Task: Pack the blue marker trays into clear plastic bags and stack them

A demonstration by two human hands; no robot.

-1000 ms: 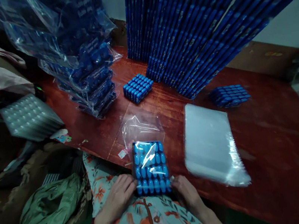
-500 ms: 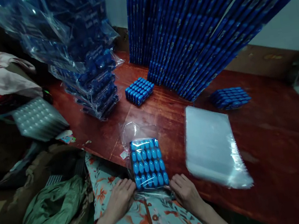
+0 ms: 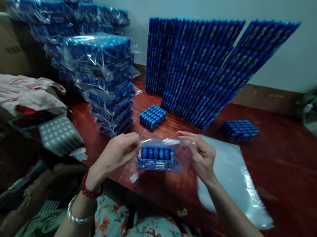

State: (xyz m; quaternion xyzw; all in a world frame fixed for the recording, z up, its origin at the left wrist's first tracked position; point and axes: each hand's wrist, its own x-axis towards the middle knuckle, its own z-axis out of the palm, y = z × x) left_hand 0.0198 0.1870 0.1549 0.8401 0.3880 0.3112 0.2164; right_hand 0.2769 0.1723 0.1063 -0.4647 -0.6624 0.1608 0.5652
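Note:
A clear plastic bag is stretched between my two hands, raised above the table's near edge. Inside it sits a blue pack of shiny oval pieces, its printed side turned toward me. My left hand pinches the bag's left edge, a red bead bracelet and a silver bangle on that arm. On the other side, my right hand has its fingers closed on the bag's right edge. Just beyond the bag lies a small block of blue pieces.
Bagged blue packs stand in a tall stack at left. Blue strips lean against the wall. Flat clear bags lie right of my hands, below another blue block. Pink cloth and a silvery blister tray are at far left.
Both hands have lifted the bagged pack off the table edge and tilted it, so its printed side now faces me instead of its top. The view has also tipped upward.

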